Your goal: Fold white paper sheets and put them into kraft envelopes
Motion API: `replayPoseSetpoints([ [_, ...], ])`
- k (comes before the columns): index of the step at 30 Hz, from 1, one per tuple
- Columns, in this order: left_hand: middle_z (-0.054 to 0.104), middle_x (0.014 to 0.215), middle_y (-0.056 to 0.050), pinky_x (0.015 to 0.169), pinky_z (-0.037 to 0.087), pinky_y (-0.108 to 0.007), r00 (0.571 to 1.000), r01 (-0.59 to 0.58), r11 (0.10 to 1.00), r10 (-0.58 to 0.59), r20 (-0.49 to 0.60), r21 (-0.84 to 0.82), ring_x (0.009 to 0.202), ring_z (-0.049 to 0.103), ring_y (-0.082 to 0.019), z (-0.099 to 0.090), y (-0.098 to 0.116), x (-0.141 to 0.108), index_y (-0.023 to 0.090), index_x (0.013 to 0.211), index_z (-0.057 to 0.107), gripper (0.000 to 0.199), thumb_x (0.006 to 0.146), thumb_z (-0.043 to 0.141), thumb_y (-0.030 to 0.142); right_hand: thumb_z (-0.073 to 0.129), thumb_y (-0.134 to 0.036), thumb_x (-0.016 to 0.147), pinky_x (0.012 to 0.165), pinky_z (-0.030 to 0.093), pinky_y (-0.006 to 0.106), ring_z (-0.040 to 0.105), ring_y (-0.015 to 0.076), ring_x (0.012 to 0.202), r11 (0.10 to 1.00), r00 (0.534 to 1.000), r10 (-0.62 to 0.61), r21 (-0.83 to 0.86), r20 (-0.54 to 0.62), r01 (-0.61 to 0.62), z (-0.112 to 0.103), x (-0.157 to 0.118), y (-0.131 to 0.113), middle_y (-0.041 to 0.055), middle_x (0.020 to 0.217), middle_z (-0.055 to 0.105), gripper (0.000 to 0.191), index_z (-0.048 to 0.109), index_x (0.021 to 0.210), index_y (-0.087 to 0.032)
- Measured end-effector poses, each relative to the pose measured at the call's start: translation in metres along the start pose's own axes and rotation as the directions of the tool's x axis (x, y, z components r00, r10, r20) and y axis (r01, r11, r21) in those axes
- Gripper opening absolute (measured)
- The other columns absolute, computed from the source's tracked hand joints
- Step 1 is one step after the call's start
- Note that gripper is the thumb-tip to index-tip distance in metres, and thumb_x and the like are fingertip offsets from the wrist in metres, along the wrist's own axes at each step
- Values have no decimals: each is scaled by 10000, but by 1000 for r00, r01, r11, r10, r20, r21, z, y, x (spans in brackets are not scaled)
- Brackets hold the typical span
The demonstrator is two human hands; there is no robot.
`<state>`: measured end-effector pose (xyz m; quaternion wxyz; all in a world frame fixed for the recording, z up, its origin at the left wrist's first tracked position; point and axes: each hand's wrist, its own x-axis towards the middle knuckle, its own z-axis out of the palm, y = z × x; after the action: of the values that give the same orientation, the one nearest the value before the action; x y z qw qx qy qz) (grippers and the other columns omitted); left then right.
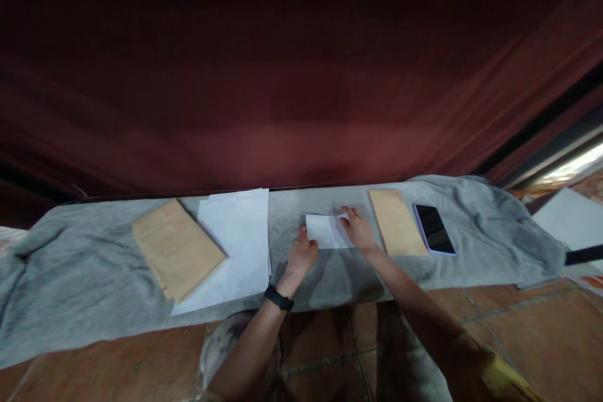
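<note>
A small folded-looking piece of white paper lies in front of me on a grey cloth. At its left edge, my left hand pinches it between thumb and fingers; a black band circles that wrist. My right hand grips the opposite side near the far right corner, fingers bent over the edge. Just right of that hand rests a tan envelope. Larger white sheets are stacked to the left, with brown envelopes overlapping them at an angle.
A phone with a purple edge lies beyond the right-hand envelope. Dark red fabric rises directly behind the cloth-covered surface. Tiled floor shows below, and a white panel-like object stands at the far right.
</note>
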<state>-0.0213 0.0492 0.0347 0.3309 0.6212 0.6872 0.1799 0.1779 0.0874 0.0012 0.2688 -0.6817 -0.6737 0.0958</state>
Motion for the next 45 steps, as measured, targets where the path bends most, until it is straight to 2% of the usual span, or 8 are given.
replayPoseSetpoints([
  [4, 734, 1166, -180, 897, 541, -342, 1000, 14, 983, -9, -29, 184, 1083, 719, -269, -5, 6, -6, 88, 1446, 386, 542, 922, 514, 143, 499, -243, 994, 952, 539, 412, 653, 282, 1125, 999, 998, -39, -37, -55, 37, 2, -10, -2, 161, 1342, 623, 391, 582, 1370, -176],
  [7, 759, 1070, -158, 847, 552, -357, 999, -1, 939, 13, -32, 343, 1009, 740, -284, -6, 8, -12, 106, 1491, 369, 564, 956, 514, 207, 422, -275, 1026, 1056, 502, 429, 586, 261, 1262, 990, 982, -124, 51, -139, 132, 9, -30, -8, 158, 1411, 585, 400, 564, 1385, -169],
  [10, 760, 1002, -152, 831, 561, -382, 991, -47, 875, 101, -88, 481, 949, 744, -290, -6, 9, -16, 110, 1460, 442, 506, 974, 496, 238, 384, -320, 1048, 1120, 461, 422, 530, 235, 1353, 975, 974, -210, 51, -82, 214, 17, -57, -19, 123, 1482, 557, 431, 548, 1422, -185],
  [15, 676, 1290, -182, 1058, 487, -437, 921, -249, 788, 372, -114, 563, 1225, 628, -286, 11, 7, -17, 112, 1328, 598, 390, 1003, 411, 218, 366, -273, 1045, 1225, 297, 483, 383, 261, 1480, 944, 958, -279, -169, 59, 285, 22, -87, -32, 130, 1590, 441, 510, 442, 1529, -134],
  [20, 402, 1616, -136, 1247, 292, -473, 835, -482, 721, 551, 11, 499, 1514, 332, -248, 42, 2, -17, 110, 1552, 360, 557, 1057, 287, 354, 392, -127, 956, 1248, 244, 461, 330, 252, 1509, 895, 947, -307, -311, 94, 321, 19, -90, -36, 148, 1624, 373, 621, 344, 1573, -78],
  [25, 339, 1640, -169, 1266, 256, -476, 838, -461, 729, 545, -21, 506, 1544, 260, -268, 52, -7, -13, 59, 1570, 306, 697, 1045, 271, 515, 375, -157, 979, 1235, 257, 470, 310, 259, 1516, 885, 951, -301, -351, 70, 306, 21, -91, -34, 141, 1628, 372, 610, 326, 1584, -94],
  [38, 275, 1643, -246, 1242, 279, -541, 832, -376, 773, 524, -181, 511, 1559, 184, -312, 59, -30, -12, 19, 1584, 203, 815, 1010, 355, 577, 344, -289, 1051, 1196, 286, 513, 356, 302, 1481, 920, 975, -214, -347, -53, 183, 21, -98, -19, 193, 1592, 415, 575, 319, 1579, -63],
  [45, 255, 1656, -229, 1267, 216, -520, 897, -257, 822, 398, -191, 508, 1560, 177, -314, 55, -26, -20, 31, 1586, 217, 736, 1015, 386, 465, 297, -351, 1074, 1205, 269, 528, 369, 302, 1479, 942, 988, -145, -314, -55, 121, 13, -101, -7, 201, 1591, 412, 577, 328, 1580, -76],
])
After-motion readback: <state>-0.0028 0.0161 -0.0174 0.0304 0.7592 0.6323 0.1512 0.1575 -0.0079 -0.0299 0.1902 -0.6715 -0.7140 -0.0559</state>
